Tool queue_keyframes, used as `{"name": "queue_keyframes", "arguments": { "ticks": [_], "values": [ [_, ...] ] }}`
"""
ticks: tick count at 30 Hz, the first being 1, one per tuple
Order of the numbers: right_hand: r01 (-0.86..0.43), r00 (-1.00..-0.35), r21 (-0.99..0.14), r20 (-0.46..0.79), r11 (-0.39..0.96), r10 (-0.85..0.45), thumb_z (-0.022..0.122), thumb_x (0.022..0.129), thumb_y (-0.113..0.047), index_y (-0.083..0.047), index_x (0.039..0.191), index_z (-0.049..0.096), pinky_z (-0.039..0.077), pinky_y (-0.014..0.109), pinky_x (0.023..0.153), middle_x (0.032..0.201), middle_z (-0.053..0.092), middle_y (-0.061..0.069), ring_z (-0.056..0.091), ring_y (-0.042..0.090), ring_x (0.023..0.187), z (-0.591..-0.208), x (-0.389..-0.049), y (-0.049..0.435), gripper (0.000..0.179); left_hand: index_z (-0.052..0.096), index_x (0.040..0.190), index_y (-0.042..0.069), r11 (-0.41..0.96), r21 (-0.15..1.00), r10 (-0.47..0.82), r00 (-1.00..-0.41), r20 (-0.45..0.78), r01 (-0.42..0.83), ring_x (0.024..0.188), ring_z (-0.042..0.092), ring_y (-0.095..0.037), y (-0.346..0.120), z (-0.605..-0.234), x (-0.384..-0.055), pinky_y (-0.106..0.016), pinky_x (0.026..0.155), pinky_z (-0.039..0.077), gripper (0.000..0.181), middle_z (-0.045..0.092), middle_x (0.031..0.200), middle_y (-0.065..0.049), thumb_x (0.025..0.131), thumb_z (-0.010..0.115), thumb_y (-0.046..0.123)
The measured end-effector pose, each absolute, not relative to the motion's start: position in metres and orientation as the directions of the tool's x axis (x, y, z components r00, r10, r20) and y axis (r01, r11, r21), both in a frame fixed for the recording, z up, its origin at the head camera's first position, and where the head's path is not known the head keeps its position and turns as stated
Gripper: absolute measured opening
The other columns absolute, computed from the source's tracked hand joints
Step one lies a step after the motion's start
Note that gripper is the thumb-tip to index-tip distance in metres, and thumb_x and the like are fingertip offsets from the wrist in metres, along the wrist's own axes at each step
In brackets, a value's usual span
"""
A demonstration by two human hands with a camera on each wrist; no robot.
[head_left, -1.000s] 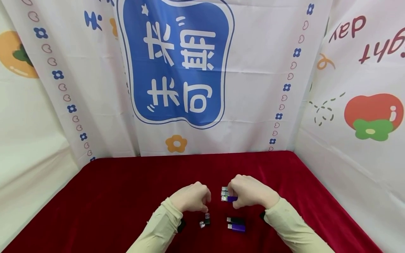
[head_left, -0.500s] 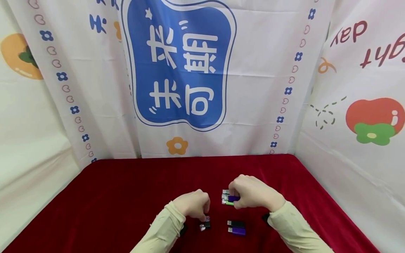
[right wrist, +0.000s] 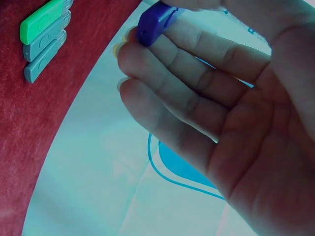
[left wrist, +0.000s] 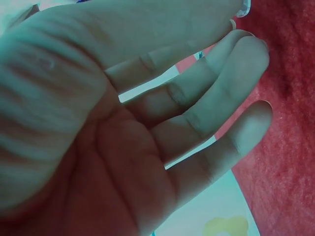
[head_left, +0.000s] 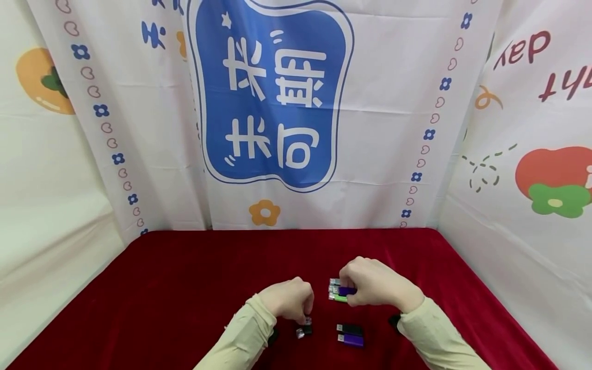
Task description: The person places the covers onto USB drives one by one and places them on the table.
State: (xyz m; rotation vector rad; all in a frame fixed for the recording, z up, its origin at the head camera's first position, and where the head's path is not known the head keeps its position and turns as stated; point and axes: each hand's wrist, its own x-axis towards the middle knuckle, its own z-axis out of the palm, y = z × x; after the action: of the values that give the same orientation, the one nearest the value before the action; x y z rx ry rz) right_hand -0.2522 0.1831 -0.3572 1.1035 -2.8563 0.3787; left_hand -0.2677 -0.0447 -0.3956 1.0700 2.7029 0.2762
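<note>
In the head view my right hand (head_left: pixel 376 282) pinches a purple USB flash drive (right wrist: pixel 155 24) between thumb and fingers. It is held above a row of a green USB flash drive (right wrist: pixel 42 22) and two grey ones (right wrist: pixel 48 38), which lie side by side on the red cloth. My left hand (head_left: pixel 288 298) reaches down with its fingertips right at a small dark USB flash drive (head_left: pixel 308 330). A clear, shiny connector end (head_left: pixel 300 333) shows just beside that drive. Whether the left fingers grip anything I cannot tell; their tips cover the spot.
A black USB flash drive (head_left: pixel 350 329) and a purple one (head_left: pixel 352 340) lie parallel nearer the front, between the two arms. Red cloth (head_left: pixel 208 277) covers the table. White printed curtains (head_left: pixel 379 154) stand behind it and at both sides.
My right hand has shifted the purple flash drive up off the row, so the green one now shows below it. The left hand has come down to the dark drive. The view has tilted slightly.
</note>
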Motion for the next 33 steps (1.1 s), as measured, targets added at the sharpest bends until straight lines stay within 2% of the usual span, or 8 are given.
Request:
{"name": "queue_keyframes", "arguments": {
  "ticks": [4, 10, 18, 33],
  "values": [
    [-0.668, -0.743, -0.2, 0.152, 0.716, -0.651, 0.081, 0.071, -0.012, -0.02, 0.075, 0.066, 0.045, 0.024, 0.054, 0.068, 0.053, -0.016, 0.048, 0.004, 0.059, -0.354, -0.249, 0.184, 0.017, 0.071, 0.072, 0.016, 0.711, 0.263, 0.697, -0.703, -0.139, 0.653, 0.059, 0.054, -0.002, -0.044, -0.395, -0.267, -0.02, 0.054, 0.046, 0.017, 0.058, 0.068, 0.013, 0.074, 0.086, 0.007],
    [-0.682, -0.732, -0.199, 0.164, 0.704, -0.662, 0.081, 0.072, -0.012, -0.02, 0.074, 0.065, 0.044, 0.023, 0.052, 0.067, 0.053, -0.015, 0.046, 0.004, 0.059, -0.35, -0.246, 0.184, 0.018, 0.069, 0.069, 0.017, 0.705, 0.237, 0.703, -0.701, -0.116, 0.668, 0.057, 0.053, -0.001, -0.043, -0.401, -0.266, -0.019, 0.053, 0.045, 0.02, 0.056, 0.064, 0.014, 0.07, 0.088, 0.008],
    [-0.675, -0.737, -0.202, 0.167, 0.709, -0.655, 0.081, 0.073, -0.012, -0.02, 0.075, 0.066, 0.044, 0.023, 0.053, 0.068, 0.053, -0.015, 0.047, 0.005, 0.06, -0.349, -0.247, 0.183, 0.017, 0.067, 0.066, 0.018, 0.697, 0.226, 0.712, -0.696, -0.099, 0.681, 0.055, 0.052, -0.001, -0.041, -0.405, -0.268, -0.019, 0.052, 0.044, 0.023, 0.055, 0.063, 0.014, 0.071, 0.087, 0.007],
    [-0.679, -0.734, -0.207, 0.164, 0.704, -0.659, 0.081, 0.073, -0.012, -0.02, 0.074, 0.065, 0.044, 0.024, 0.054, 0.068, 0.053, -0.015, 0.046, 0.005, 0.06, -0.351, -0.248, 0.183, 0.018, 0.062, 0.063, 0.019, 0.707, 0.175, 0.701, -0.711, -0.052, 0.685, 0.054, 0.049, -0.002, -0.035, -0.408, -0.264, -0.02, 0.052, 0.043, 0.03, 0.052, 0.062, 0.014, 0.069, 0.091, 0.02]
  ]
}}
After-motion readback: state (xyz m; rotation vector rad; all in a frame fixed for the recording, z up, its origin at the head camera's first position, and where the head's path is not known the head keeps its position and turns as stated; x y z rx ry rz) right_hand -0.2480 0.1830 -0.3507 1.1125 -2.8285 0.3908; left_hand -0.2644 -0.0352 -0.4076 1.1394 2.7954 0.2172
